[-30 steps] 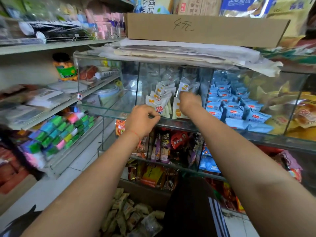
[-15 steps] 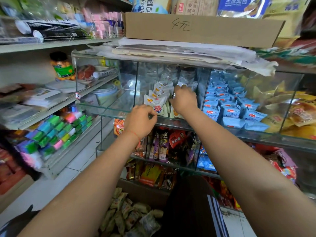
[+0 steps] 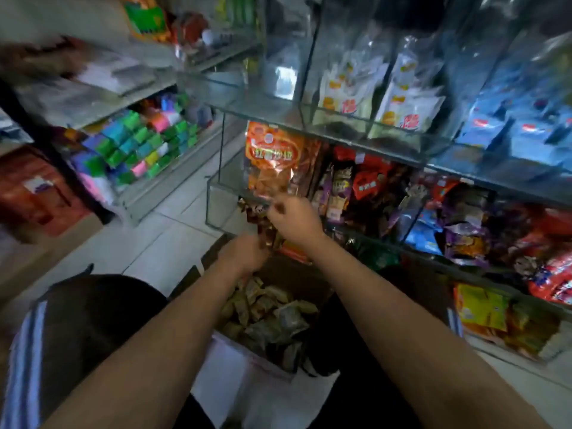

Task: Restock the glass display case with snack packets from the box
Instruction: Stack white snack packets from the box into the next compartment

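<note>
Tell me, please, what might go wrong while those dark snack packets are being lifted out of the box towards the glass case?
1. Both hands, left and right, share a loose bunch of small dark brown snack packets; some could slip back into the open cardboard box.
2. The glass display case's bare lower edge sits close to the hands, so knuckles might knock it.
3. The large orange snack bag leans just above and could be dislodged.

Just above the hands [image 3: 272, 230] hangs an orange-red bag [image 3: 272, 153] with yellow lettering. Below them, the brown box [image 3: 312, 283] holds olive-tan packets [image 3: 272, 308]. Up and right sit white packets [image 3: 405, 109] with orange and red marks, then blue packets [image 3: 507, 131]. Far left, green, pink and blue blocks [image 3: 139, 144].
</note>
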`<state>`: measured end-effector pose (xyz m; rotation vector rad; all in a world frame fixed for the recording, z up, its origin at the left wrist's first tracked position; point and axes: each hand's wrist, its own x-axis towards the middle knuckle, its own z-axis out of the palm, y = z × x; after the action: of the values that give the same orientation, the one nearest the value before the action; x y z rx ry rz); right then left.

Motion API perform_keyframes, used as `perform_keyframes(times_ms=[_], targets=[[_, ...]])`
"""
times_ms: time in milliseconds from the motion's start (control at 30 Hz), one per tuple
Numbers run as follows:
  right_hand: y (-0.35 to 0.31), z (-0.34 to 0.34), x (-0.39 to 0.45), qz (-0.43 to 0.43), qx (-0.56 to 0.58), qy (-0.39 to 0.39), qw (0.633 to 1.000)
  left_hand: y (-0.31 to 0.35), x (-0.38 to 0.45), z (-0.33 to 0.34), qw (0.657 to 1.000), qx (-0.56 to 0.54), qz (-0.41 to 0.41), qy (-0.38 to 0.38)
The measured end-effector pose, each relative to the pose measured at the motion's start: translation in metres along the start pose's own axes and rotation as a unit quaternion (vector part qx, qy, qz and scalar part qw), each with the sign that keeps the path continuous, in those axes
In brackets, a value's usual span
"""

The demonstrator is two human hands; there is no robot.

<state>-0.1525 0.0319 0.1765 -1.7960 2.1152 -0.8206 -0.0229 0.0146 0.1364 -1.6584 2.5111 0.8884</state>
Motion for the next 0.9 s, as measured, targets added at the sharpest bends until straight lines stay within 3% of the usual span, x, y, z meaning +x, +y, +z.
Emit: perform_keyframes(times_ms=[133,333,467,633,900], targets=[[0.053,0.084,-0.006,0.123,0.007,-0.154,0.98,-0.05,0.028,0.051,0.997,0.004,-0.03,-0.072],[0.122,0.182,-0.026,0.198,-0.003,-0.359,0.912,-0.089,0.059,0.124,0.984,-0.027,-0.051,-0.17],[0.149,0.22,-0.037,0.264,0.032,-0.347,0.899,-0.113,0.079,0.162,0.973,-0.081,-0.099,-0.194],[0.187,0.249,-0.05,0.417,-0.042,-0.342,0.841,-0.13,0.09,0.191,0.943,-0.103,-0.15,-0.28],[0.211,0.286,-0.057,0.544,-0.011,-0.339,0.767,-0.15,0.095,0.211,0.915,-0.214,-0.227,-0.254]])
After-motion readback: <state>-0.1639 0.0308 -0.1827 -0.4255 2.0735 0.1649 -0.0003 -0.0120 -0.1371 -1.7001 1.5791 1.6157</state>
